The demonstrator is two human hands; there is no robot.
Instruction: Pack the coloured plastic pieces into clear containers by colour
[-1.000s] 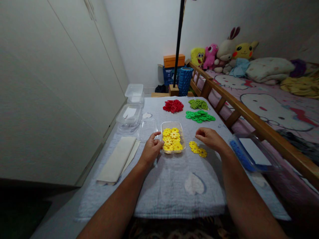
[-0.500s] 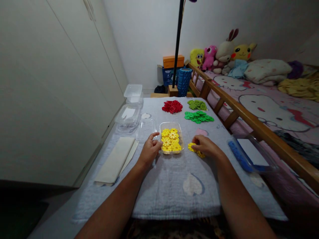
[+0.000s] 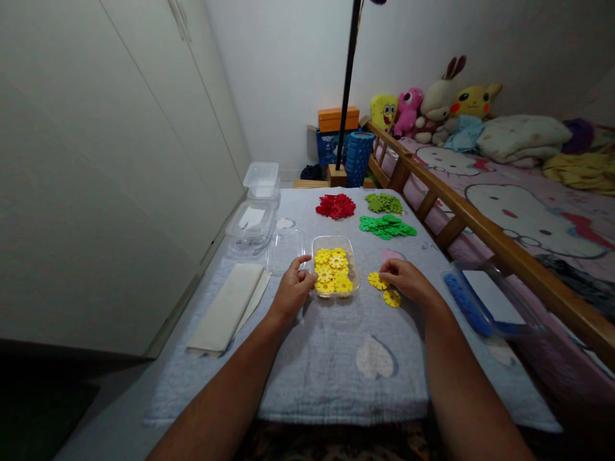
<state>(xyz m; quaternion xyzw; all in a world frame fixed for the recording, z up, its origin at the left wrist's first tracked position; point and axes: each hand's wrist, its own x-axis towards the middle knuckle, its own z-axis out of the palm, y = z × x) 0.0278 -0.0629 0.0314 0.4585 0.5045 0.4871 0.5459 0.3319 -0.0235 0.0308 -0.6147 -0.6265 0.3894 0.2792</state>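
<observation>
A clear plastic box (image 3: 357, 272) holds several yellow flower-shaped pieces (image 3: 331, 269). My left hand (image 3: 293, 288) grips the box at its left wall, thumb and fingers against the side. To the right of the box, my right hand (image 3: 406, 280) pinches the edge of a yellow flower-shaped piece (image 3: 376, 280) low over the cloth. Another yellow flower-shaped piece (image 3: 392, 298) lies flat just below those fingers. My right fingertips partly cover whatever else is between them.
Piles of red pieces (image 3: 336, 206), olive-green pieces (image 3: 384, 203) and green pieces (image 3: 387, 226) lie farther back. On the left are a clear lid (image 3: 287, 251), stacked plastic boxes (image 3: 252, 221) and a folded cream cloth (image 3: 228, 307). A box with blue pieces (image 3: 464, 301) sits by the bed rail (image 3: 446, 208).
My right hand has shifted slightly, and the yellow pieces beneath it show more fully and farther apart. My left hand stays at the box. The whole view has moved slightly.
</observation>
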